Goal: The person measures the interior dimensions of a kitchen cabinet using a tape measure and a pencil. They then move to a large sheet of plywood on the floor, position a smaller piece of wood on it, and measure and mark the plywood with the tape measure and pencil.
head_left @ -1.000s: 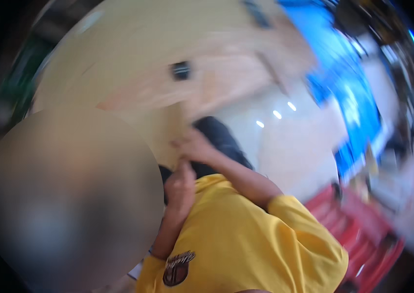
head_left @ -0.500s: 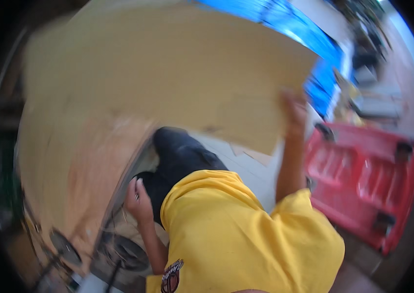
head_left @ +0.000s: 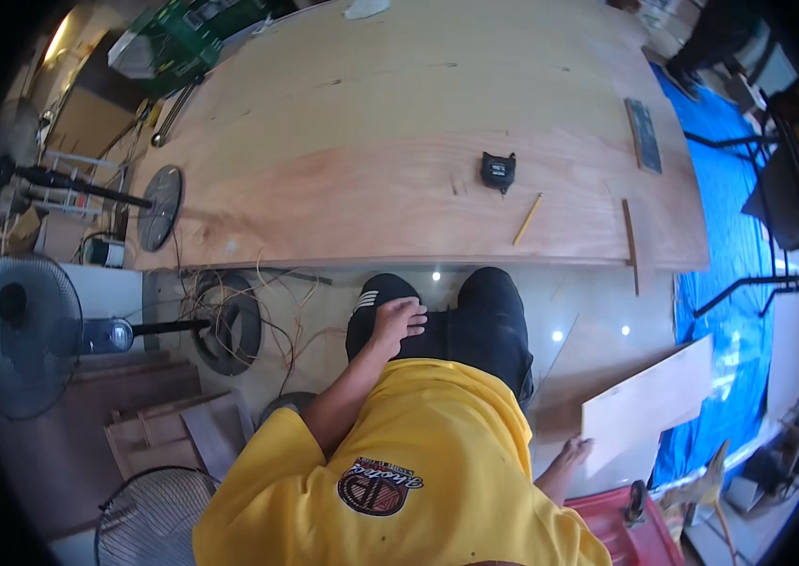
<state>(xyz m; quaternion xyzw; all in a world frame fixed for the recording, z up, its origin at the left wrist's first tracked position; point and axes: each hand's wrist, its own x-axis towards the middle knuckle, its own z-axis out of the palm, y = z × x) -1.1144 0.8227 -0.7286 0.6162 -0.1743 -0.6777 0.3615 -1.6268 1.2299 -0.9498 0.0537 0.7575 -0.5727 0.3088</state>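
Note:
Down at my right side, my right hand (head_left: 567, 460) grips the near corner of a thin pale plywood sheet (head_left: 649, 396), held out over the floor. My left hand (head_left: 399, 325) rests above my left thigh with nothing in it, its fingers loosely bent and apart. In front of my knees lies a large plywood table top (head_left: 324, 198). On it are a black tape measure (head_left: 498, 171), a yellow pencil (head_left: 528, 219), a narrow wooden strip (head_left: 637, 245) and a dark flat block (head_left: 643, 136).
Standing fans (head_left: 27, 321) and tangled cords (head_left: 230, 316) are on the left, near wood offcuts (head_left: 173, 434). A red plastic platform (head_left: 626, 528) is at lower right, beside a blue tarp (head_left: 730, 330). Another person's legs (head_left: 715, 38) show at far right.
The sheet in my right hand has swung from over the table down to my right side, uncovering the table top. My left hand has moved over my thigh.

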